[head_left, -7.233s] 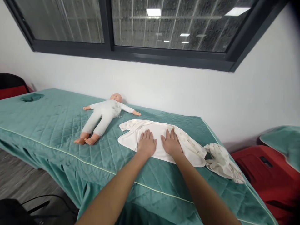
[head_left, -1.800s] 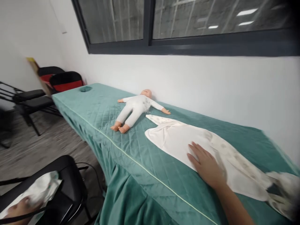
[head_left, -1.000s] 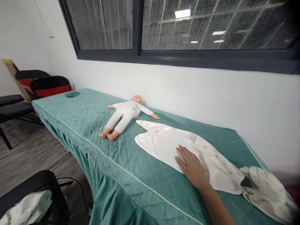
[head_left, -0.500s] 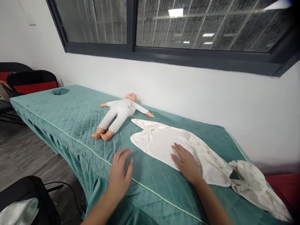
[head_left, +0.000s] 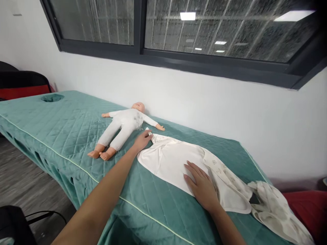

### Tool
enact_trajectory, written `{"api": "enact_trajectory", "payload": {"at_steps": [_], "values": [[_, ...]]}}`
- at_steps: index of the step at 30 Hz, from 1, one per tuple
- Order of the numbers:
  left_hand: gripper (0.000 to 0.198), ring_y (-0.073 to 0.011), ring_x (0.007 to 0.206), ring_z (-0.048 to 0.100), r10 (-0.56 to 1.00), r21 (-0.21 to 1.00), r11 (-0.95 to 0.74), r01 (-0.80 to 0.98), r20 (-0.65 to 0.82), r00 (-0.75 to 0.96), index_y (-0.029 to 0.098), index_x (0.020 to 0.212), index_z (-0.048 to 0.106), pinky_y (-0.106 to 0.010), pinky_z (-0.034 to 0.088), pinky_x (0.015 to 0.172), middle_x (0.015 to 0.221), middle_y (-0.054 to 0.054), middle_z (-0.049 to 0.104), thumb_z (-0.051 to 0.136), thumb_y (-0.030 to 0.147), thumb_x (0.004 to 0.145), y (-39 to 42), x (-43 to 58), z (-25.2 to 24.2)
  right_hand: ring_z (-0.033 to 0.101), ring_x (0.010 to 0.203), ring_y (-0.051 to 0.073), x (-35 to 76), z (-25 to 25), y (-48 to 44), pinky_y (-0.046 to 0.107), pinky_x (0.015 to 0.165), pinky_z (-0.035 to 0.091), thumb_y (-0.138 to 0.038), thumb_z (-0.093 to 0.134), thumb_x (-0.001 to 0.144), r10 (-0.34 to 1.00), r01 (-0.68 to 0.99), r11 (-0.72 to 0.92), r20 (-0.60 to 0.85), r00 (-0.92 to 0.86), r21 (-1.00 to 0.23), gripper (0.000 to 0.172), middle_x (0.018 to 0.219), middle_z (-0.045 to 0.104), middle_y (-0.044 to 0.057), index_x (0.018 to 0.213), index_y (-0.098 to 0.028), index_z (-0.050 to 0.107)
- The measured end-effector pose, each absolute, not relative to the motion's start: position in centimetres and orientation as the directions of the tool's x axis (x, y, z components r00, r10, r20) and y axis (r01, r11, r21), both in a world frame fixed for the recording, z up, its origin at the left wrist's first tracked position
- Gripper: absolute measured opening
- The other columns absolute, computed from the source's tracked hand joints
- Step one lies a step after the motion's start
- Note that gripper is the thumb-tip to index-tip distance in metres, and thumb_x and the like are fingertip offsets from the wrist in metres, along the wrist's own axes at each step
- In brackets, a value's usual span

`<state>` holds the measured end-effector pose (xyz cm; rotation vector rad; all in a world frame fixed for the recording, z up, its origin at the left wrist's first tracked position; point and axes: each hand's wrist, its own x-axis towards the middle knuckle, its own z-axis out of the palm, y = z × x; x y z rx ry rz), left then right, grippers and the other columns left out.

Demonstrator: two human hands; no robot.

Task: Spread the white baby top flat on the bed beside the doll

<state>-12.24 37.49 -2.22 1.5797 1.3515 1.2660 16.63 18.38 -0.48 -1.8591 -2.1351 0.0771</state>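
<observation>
A white baby garment (head_left: 171, 160) lies spread flat on a teal quilted massage table (head_left: 63, 129). My right hand (head_left: 201, 183) rests flat on its middle, fingers stretched out. My left hand (head_left: 143, 139) reaches to the garment's far left end and its fingers curl on the cloth edge there. A baby doll (head_left: 120, 127) in a white suit lies on its back just beyond my left hand, near the wall.
A second crumpled patterned cloth (head_left: 278, 207) lies at the table's right end. A face hole (head_left: 52, 98) is at the far left of the table. A black and red chair (head_left: 22, 83) stands at the left; a black chair back (head_left: 12, 228) is at lower left.
My left hand came back from the chair at lower left, crossed the table edge and reached the garment's left end. My right hand stayed flat on the garment. The view swung right.
</observation>
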Motion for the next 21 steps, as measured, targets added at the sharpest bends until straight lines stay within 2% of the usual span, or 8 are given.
{"api": "enact_trajectory", "payload": {"at_steps": [3, 6, 10, 15, 18, 21], "values": [[0.034, -0.0177, 0.074, 0.065, 0.967, 0.94, -0.237, 0.244, 0.252, -0.031, 0.016, 0.107, 0.071, -0.03, 0.052, 0.077, 0.08, -0.004, 0.071, 0.061, 0.038, 0.083, 38.1, -12.4, -2.3, 0.039, 0.14, 0.021, 16.6, -0.5, 18.4, 0.047, 0.112, 0.036, -0.044, 0.04, 0.096, 0.974, 0.959, 0.154, 0.203, -0.106, -0.239, 0.043, 0.15, 0.047, -0.002, 0.135, -0.031, 0.052], [0.029, -0.0193, 0.086, 0.067, 0.953, 0.94, -0.263, 0.217, 0.288, -0.094, 0.016, 0.102, 0.073, -0.032, 0.051, 0.087, 0.093, -0.007, 0.074, 0.057, 0.035, 0.086, 37.7, -12.6, -2.1, 0.04, 0.14, 0.021, 16.6, -0.5, 18.4, 0.046, 0.112, 0.036, -0.044, 0.041, 0.096, 0.972, 0.959, 0.158, 0.211, -0.108, -0.237, 0.043, 0.149, 0.047, -0.002, 0.135, -0.031, 0.052], [0.033, -0.0199, 0.112, 0.062, 0.92, 0.935, -0.302, 0.186, 0.337, -0.2, 0.017, 0.111, 0.071, -0.032, 0.045, 0.103, 0.118, -0.007, 0.07, 0.052, 0.032, 0.088, 36.4, -13.0, -1.7, 0.041, 0.139, 0.021, 16.6, -0.5, 18.4, 0.046, 0.112, 0.036, -0.044, 0.041, 0.096, 0.97, 0.955, 0.159, 0.217, -0.104, -0.251, 0.043, 0.149, 0.048, -0.002, 0.134, -0.031, 0.053], [0.039, -0.0193, 0.118, 0.059, 0.899, 0.935, -0.339, 0.101, 0.354, -0.259, 0.016, 0.116, 0.07, -0.034, 0.04, 0.11, 0.126, -0.006, 0.066, 0.049, 0.017, 0.084, 35.6, -13.2, -1.8, 0.042, 0.137, 0.024, 16.6, -0.6, 18.4, 0.048, 0.111, 0.036, -0.045, 0.041, 0.095, 0.972, 0.95, 0.149, 0.216, -0.091, -0.273, 0.043, 0.148, 0.049, -0.001, 0.133, -0.031, 0.054], [0.041, -0.02, 0.115, 0.06, 0.913, 0.946, -0.325, -0.017, 0.309, -0.267, 0.016, 0.116, 0.07, -0.036, 0.044, 0.108, 0.126, -0.007, 0.066, 0.051, 0.014, 0.08, 35.8, -13.2, -2.2, 0.043, 0.137, 0.024, 16.6, -0.6, 18.4, 0.049, 0.11, 0.036, -0.045, 0.042, 0.094, 0.973, 0.948, 0.146, 0.215, -0.086, -0.282, 0.042, 0.147, 0.049, -0.001, 0.132, -0.032, 0.055], [0.043, -0.0201, 0.103, 0.065, 0.935, 0.955, -0.281, -0.095, 0.25, -0.25, 0.014, 0.124, 0.064, -0.036, 0.054, 0.095, 0.118, -0.009, 0.068, 0.055, 0.024, 0.083, 36.2, -13.2, -2.5, 0.044, 0.137, 0.025, 16.6, -0.6, 18.4, 0.05, 0.11, 0.036, -0.045, 0.042, 0.094, 0.972, 0.946, 0.145, 0.222, -0.081, -0.29, 0.042, 0.147, 0.05, -0.002, 0.131, -0.032, 0.055]]}}
